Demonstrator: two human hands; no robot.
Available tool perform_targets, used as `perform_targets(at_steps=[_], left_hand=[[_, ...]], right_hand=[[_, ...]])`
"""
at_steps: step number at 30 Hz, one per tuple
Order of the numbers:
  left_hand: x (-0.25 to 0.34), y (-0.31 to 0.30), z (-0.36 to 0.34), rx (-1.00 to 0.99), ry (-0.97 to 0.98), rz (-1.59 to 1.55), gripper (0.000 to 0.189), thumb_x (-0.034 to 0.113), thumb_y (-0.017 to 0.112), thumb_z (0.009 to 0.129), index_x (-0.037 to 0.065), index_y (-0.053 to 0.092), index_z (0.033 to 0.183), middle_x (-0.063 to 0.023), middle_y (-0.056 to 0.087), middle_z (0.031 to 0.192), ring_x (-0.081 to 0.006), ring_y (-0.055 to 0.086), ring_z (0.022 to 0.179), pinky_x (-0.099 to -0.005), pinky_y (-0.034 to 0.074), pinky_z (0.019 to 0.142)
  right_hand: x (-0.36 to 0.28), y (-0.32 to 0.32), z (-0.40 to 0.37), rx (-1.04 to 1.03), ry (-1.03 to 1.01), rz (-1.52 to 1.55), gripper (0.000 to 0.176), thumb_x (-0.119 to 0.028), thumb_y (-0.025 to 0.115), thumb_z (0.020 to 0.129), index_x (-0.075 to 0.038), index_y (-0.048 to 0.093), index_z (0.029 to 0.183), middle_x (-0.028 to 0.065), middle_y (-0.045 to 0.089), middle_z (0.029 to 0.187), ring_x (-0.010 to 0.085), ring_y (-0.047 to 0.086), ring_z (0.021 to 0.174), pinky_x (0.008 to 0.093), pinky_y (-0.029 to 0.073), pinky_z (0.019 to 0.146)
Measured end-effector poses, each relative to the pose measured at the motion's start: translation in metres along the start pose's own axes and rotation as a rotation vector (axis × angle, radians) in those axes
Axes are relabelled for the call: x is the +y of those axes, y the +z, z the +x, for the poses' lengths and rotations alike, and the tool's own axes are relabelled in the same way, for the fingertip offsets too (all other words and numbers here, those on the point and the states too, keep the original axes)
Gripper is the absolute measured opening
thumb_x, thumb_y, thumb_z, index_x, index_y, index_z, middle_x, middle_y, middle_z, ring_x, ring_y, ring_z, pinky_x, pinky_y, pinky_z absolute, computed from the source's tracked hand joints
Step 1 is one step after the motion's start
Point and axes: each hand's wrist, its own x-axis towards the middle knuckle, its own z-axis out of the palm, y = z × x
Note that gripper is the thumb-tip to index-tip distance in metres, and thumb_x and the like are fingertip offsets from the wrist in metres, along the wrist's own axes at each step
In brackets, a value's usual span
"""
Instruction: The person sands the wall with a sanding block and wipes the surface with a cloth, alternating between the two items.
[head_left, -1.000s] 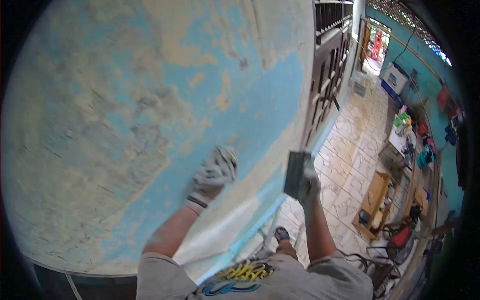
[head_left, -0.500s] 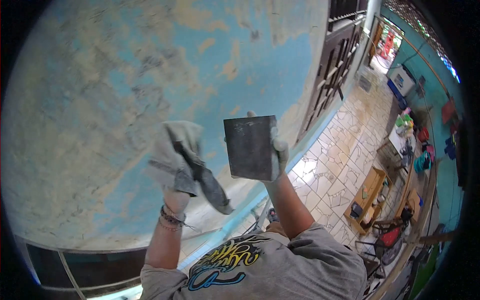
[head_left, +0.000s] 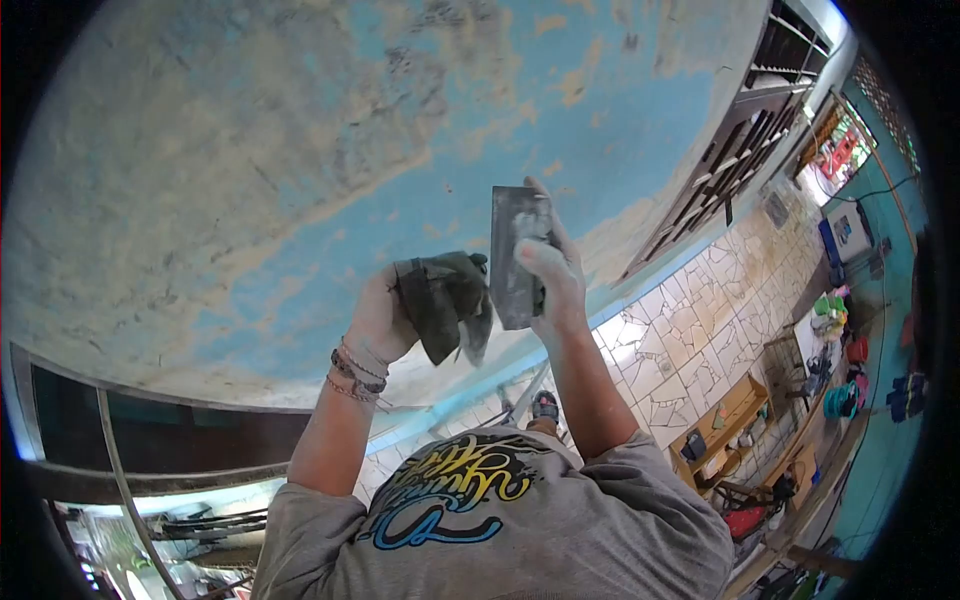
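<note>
A dark flat block [head_left: 510, 282] is being held by the right hand [head_left: 560, 280], thumb being laid over its face, fingers being wrapped behind. Long axis is running nearly upright in view; one short end is pointing away from the grey shirt [head_left: 560, 510], the other back toward it. It is being held in front of the wall [head_left: 330, 190], over its patchy blue part; contact cannot be told. A dark folded piece [head_left: 440, 295], cloth or paper unclear, is being gripped by the left hand [head_left: 382, 315], fingers closed around it, just beside the block. Yellow and blue script is being shown on the shirt, not safely readable. In a wooden box [head_left: 733, 408], a dark item [head_left: 693, 445] is being contained near the left end.
</note>
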Motion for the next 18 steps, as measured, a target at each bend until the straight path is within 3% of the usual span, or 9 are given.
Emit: perform_targets(at_steps=[3,5,6,9,10,13,16,18], left_hand=[[-0.001,-0.02,0.001,-0.105,0.01,-0.088,0.053,0.03,0.028,0.097,-0.005,0.058,0.123,-0.018,0.065,0.117,-0.0301,0.062,0.109,-0.044,0.045,0.101],[-0.004,-0.015,-0.002,0.115,0.038,-0.02,0.055,0.036,0.03,0.098,-0.003,0.055,0.127,-0.0172,0.063,0.122,-0.0299,0.061,0.111,-0.0439,0.044,0.102],[-0.006,-0.01,-0.003,0.226,0.05,0.013,0.056,0.038,0.031,0.099,-0.003,0.054,0.129,-0.0167,0.062,0.124,-0.0297,0.06,0.112,-0.0439,0.044,0.102],[-0.005,0.013,-0.019,0.099,0.111,-0.144,0.063,0.05,0.036,0.1,0.001,0.045,0.139,-0.0148,0.055,0.135,-0.0301,0.053,0.124,-0.0458,0.04,0.106],[-0.011,0.016,-0.02,0.048,0.194,-0.115,0.066,0.053,0.04,0.099,0.002,0.042,0.141,-0.014,0.051,0.139,-0.0285,0.05,0.127,-0.0451,0.039,0.107],[-0.019,0.001,-0.026,-0.043,0.311,-0.018,0.058,0.043,0.054,0.098,0.003,0.045,0.139,-0.0125,0.055,0.134,-0.0261,0.054,0.123,-0.0424,0.043,0.104],[-0.019,-0.001,-0.028,0.18,0.246,0.207,0.049,0.024,0.063,0.094,0.003,0.049,0.135,-0.0102,0.059,0.127,-0.0233,0.057,0.117,-0.0386,0.048,0.098],[-0.02,-0.002,-0.03,0.164,0.229,0.16,0.045,0.013,0.066,0.09,0.003,0.052,0.132,-0.0082,0.061,0.122,-0.0214,0.06,0.112,-0.0376,0.051,0.093]], right_hand=[[0.009,0.019,-0.004,-0.064,-0.143,-0.272,0.084,-0.019,0.08,0.073,0.001,0.041,0.145,0.0106,0.051,0.124,0.0194,0.054,0.107,0.03,0.043,0.096],[0.021,0.025,-0.005,-0.122,-0.255,-0.451,0.084,-0.021,0.084,0.07,0.002,0.046,0.141,0.0125,0.049,0.126,0.0207,0.052,0.113,0.0317,0.041,0.1],[0.025,0.028,-0.006,-0.117,-0.364,-0.664,0.082,-0.026,0.086,0.065,0.0,0.053,0.136,0.0191,0.049,0.124,0.0282,0.048,0.118,0.0381,0.04,0.101],[0.049,0.034,-0.006,-0.055,-0.518,-1.049,0.082,-0.031,0.086,0.062,-0.004,0.056,0.133,0.0248,0.049,0.122,0.0368,0.047,0.118,0.045,0.039,0.101],[0.053,0.039,-0.009,-0.015,-0.516,-1.079,0.079,-0.035,0.084,0.063,-0.007,0.059,0.132,0.0276,0.049,0.121,0.0436,0.044,0.116,0.0502,0.037,0.1],[0.055,0.049,-0.017,-0.009,-0.503,-1.2,0.083,-0.037,0.084,0.063,-0.007,0.055,0.136,0.0287,0.046,0.124,0.0451,0.041,0.119,0.0519,0.035,0.101],[0.058,0.049,-0.026,-0.113,-0.518,-1.364,0.089,-0.035,0.083,0.063,-0.008,0.049,0.141,0.0312,0.041,0.131,0.0479,0.038,0.121,0.0527,0.034,0.102],[0.056,0.046,-0.031,-0.163,-0.432,-1.392,0.093,-0.035,0.083,0.065,-0.01,0.044,0.145,0.0326,0.036,0.135,0.0477,0.035,0.125,0.0515,0.032,0.105]])
